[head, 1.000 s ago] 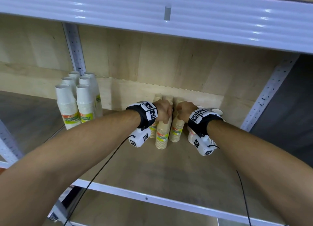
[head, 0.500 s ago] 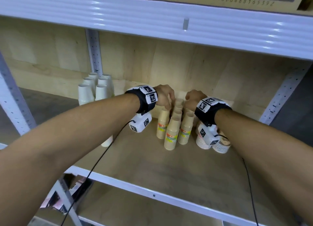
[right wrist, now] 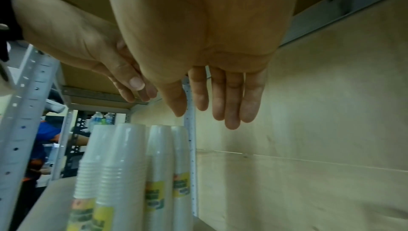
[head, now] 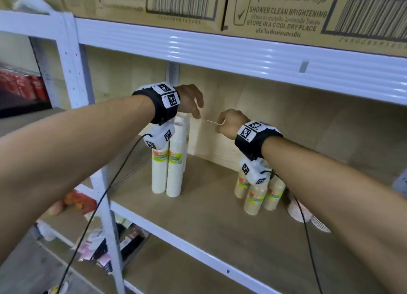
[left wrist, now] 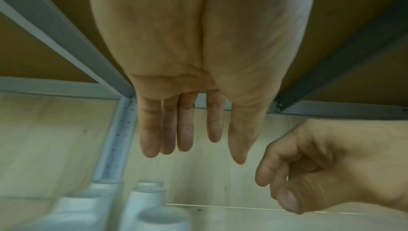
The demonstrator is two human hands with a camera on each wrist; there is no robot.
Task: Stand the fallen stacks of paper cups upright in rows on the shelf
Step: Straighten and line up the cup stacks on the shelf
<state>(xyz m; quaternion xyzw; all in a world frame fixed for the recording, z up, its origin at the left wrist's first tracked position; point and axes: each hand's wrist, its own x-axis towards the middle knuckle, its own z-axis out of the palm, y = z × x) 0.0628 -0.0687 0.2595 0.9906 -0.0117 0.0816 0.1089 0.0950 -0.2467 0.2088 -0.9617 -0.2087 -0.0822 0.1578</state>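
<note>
Hovering above the wooden shelf (head: 198, 223): left hand (head: 189, 100) and right hand (head: 231, 124), fingers relaxed, grip empty. Standing upright below left hand: white paper cup stacks (head: 169, 161). Standing upright under right wrist: tan paper cup stacks (head: 255, 196).

Both forearms reach forward, wrists banded. Left hand (head: 191, 100) hangs mid-frame with relaxed fingers. Right hand (head: 229, 123), just right of it, loosely curled, empty.
</note>
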